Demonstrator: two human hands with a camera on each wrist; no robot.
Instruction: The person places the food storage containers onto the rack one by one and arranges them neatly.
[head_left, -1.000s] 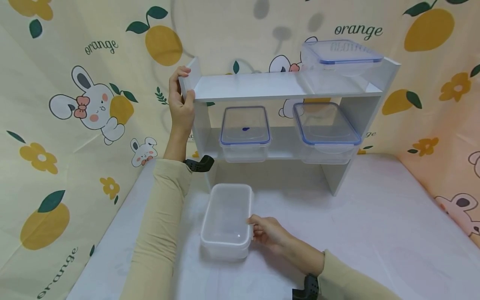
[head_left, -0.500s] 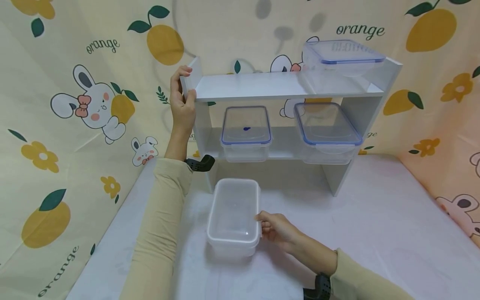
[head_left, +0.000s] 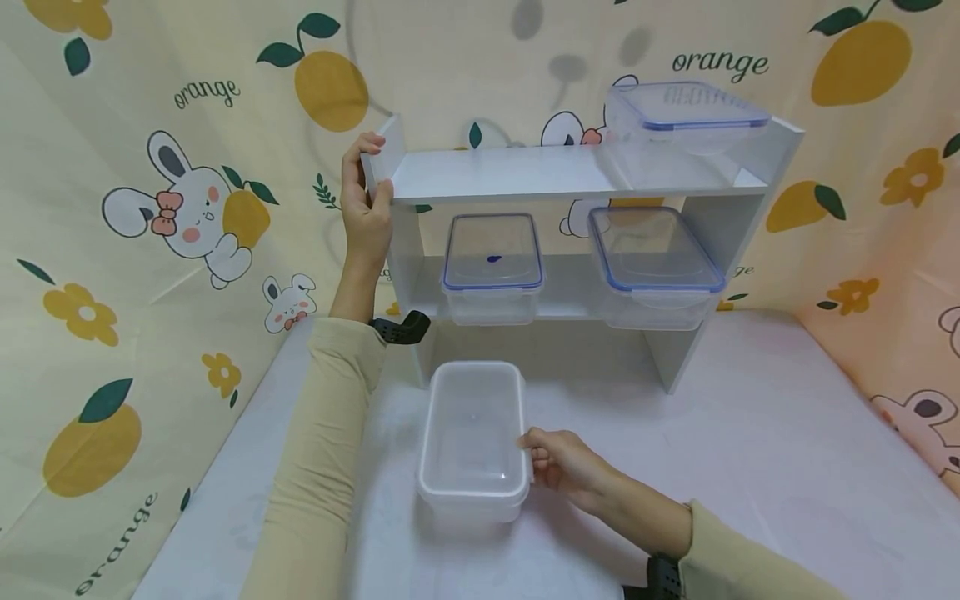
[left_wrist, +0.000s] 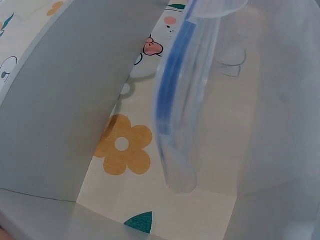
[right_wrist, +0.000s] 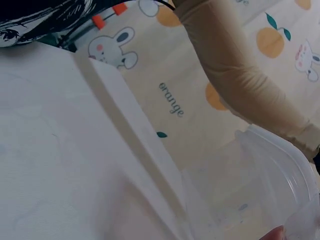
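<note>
My right hand (head_left: pixel 570 471) holds a clear plastic food container (head_left: pixel 474 442) by its right rim, thumb on top and fingers curled under the edge. The container is rectangular with a pale, frosted top, and its shadow falls on the table below it. In the right wrist view the container (right_wrist: pixel 235 185) shows at lower right, with only a bit of fingertip. My left hand (head_left: pixel 365 208) grips the left side panel of a white shelf (head_left: pixel 502 173) near its top. In the left wrist view a container with a blue seal (left_wrist: pixel 175 85) hangs over the panel's inner side.
Two blue-sealed containers sit on the middle shelf, one left (head_left: pixel 492 267) and one right (head_left: pixel 656 267). A third container (head_left: pixel 686 117) stands on the top shelf at right. A printed cloth (head_left: pixel 187 50) hangs behind, and a white cloth covers the table (head_left: pixel 750 467).
My right hand has shifted the container to the right over the last second, with a slight rise and then a slight drop toward me. The left hand stays on the shelf panel.
</note>
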